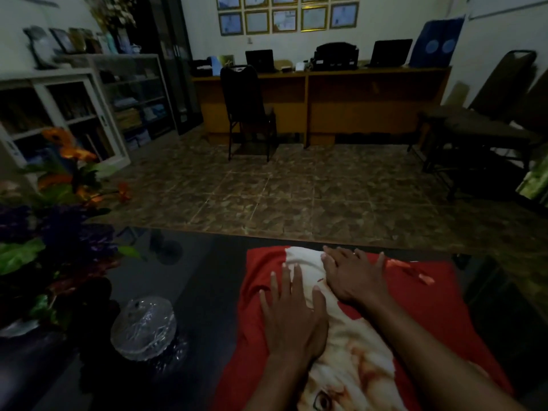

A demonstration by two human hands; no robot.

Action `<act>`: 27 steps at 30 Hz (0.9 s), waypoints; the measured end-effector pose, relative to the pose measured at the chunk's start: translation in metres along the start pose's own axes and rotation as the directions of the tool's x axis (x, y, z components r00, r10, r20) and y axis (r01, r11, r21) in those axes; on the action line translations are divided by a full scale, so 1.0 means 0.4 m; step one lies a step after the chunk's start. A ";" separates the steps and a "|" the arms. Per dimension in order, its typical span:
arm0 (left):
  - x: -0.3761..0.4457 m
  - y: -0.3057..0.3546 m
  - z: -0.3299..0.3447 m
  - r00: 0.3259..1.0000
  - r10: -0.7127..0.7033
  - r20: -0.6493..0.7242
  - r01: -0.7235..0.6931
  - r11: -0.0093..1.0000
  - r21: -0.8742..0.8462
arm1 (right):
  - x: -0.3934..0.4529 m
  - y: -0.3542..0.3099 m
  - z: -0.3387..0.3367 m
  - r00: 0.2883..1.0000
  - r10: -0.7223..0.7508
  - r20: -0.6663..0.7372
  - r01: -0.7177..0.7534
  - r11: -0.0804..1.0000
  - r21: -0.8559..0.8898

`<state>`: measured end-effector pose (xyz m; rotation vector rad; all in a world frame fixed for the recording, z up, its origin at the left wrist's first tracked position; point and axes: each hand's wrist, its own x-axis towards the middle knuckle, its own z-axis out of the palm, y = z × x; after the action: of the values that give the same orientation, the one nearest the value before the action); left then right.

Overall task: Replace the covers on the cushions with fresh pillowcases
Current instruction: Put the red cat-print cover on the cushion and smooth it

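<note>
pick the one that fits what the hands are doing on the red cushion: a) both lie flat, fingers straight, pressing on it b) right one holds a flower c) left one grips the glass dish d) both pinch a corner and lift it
a: the left hand and the right hand both lie palm down with straight fingers on the red cushion, while the glass dish sits untouched on the dark table beside it.
</note>
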<state>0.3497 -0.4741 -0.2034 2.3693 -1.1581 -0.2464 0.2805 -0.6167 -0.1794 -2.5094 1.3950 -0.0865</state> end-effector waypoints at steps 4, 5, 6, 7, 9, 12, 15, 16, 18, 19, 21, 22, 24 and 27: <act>0.005 0.001 -0.011 0.996 -0.027 0.080 0.027 1.000 0.001 | 0.013 -0.010 -0.001 0.999 0.033 0.004 -0.033 0.999 -0.009; -0.005 0.003 -0.019 0.995 -0.034 0.096 0.035 0.999 -0.010 | 0.023 -0.018 -0.009 0.998 0.056 0.015 -0.056 0.998 0.019; -0.019 0.003 -0.024 0.994 -0.037 0.101 0.039 0.999 -0.017 | 0.035 -0.028 -0.018 0.996 0.084 0.022 -0.085 0.993 0.082; -0.033 0.001 -0.026 0.995 -0.039 0.094 0.041 0.999 -0.018 | 0.051 -0.043 -0.027 0.995 0.099 0.028 -0.102 0.982 0.157; -0.057 -0.009 -0.022 0.997 -0.036 0.067 0.037 0.999 -0.017 | 0.078 -0.074 -0.035 0.995 0.081 0.064 -0.094 0.967 0.238; -0.075 -0.020 -0.016 0.998 -0.040 0.058 0.041 0.999 -0.016 | 0.114 -0.110 -0.021 0.996 0.073 0.043 -0.081 0.969 0.233; -0.078 -0.020 -0.007 0.999 -0.037 0.035 0.037 0.999 -0.013 | 0.135 -0.113 -0.002 0.982 0.162 -0.098 -0.128 0.949 0.287; -0.076 -0.023 -0.003 0.999 -0.030 0.024 0.030 0.999 -0.015 | 0.136 -0.110 0.001 0.967 0.213 -0.141 -0.159 0.933 0.322; -0.066 -0.029 0.002 1.000 -0.021 0.003 0.021 1.000 -0.011 | 0.132 -0.113 0.002 0.928 0.286 -0.240 -0.189 0.914 0.359; -0.059 -0.031 0.004 1.000 -0.013 0.004 0.013 1.000 -0.004 | 0.127 -0.115 0.001 0.916 0.294 -0.274 -0.188 0.916 0.354; -0.057 -0.028 0.004 0.999 0.009 0.033 -0.009 1.000 0.009 | 0.117 -0.110 0.008 0.913 0.299 -0.277 -0.189 0.913 0.361; -0.058 -0.027 -0.001 0.999 0.029 0.043 -0.030 0.999 0.023 | 0.113 -0.100 0.010 0.918 0.296 -0.262 -0.179 0.903 0.391; -0.055 -0.024 -0.021 0.996 0.070 0.046 -0.073 0.994 0.084 | 0.092 -0.067 -0.005 0.945 0.247 -0.214 -0.108 0.854 0.509; -0.022 0.005 -0.054 0.988 0.130 0.083 -0.142 0.974 0.173 | 0.027 0.019 -0.064 0.969 0.116 -0.218 0.020 0.842 0.539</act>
<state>0.3507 -0.4608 -0.1839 2.4375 -1.4240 -0.1875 0.2752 -0.6347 -0.1575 -2.0335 1.2870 -0.6997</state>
